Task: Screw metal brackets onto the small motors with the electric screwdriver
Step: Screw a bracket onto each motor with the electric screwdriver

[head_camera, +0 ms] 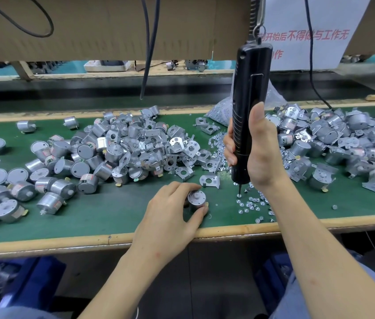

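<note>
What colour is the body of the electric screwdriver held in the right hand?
Black, seen in the head view: the electric screwdriver in the right hand.

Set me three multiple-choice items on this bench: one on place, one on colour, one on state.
1. The motor gripped by the left hand stands: A on the green mat; B on the right pile; C in a bag.
2. The electric screwdriver is: A yellow; B black; C red.
3. The electric screwdriver is: A held upright, bit down; B lying flat; C hanging untouched.
1 A, mat shows beneath it; 2 B, black body; 3 A, the right hand grips it, bit downward.
</note>
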Demonstrator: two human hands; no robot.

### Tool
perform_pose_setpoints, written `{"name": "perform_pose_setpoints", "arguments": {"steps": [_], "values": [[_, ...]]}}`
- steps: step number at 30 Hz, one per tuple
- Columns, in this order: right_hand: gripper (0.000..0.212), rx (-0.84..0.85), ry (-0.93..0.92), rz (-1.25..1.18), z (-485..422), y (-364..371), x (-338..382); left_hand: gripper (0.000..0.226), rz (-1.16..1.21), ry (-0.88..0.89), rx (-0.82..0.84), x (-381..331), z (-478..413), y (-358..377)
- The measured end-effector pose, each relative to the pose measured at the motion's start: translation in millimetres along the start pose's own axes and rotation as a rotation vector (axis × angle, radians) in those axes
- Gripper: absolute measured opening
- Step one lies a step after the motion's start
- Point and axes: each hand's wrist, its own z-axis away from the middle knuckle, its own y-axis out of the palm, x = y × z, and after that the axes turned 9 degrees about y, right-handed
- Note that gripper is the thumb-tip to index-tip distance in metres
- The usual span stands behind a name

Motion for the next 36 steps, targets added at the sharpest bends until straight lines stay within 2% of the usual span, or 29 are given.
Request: {"name": "perform_pose_setpoints", "arguments": {"steps": [9,14,18,22,27,29,32,36], "values": [[0.077,-0.043,-0.075,-0.027,-3,5,4,0.039,0.017,-0.011,0.057,-3,-8,1],[0.086,-0.060,-0.092,-0.026,-4,10,-3,0.039,0.025,-0.060,0.071,-6,-15,5],[0.099,-0.053,-0.096,-0.001,-6,10,-7,0.044,-0.017,-0.025,0.143,-6,-18,3],[0.103,-0.046,-0.101,-0.001,-6,10,-6,0.049,-0.016,-0.011,0.181,-7,-21,-1],[0.094,-0.059,-0.101,-0.009,-5,11,-4,0.055,0.028,-0.038,0.159,-11,-22,-12],[0.097,-0.059,-0.103,-0.018,-5,11,-3,0.051,0.001,-0.043,0.148,-9,-21,-20],[0.098,-0.057,-0.102,-0.009,-6,11,-2,0.031,-0.086,-0.064,0.097,-4,-20,-37],[0.087,-0.067,-0.092,-0.010,-7,14,-2,0.024,-0.133,-0.119,0.011,-3,-15,-50]]}}
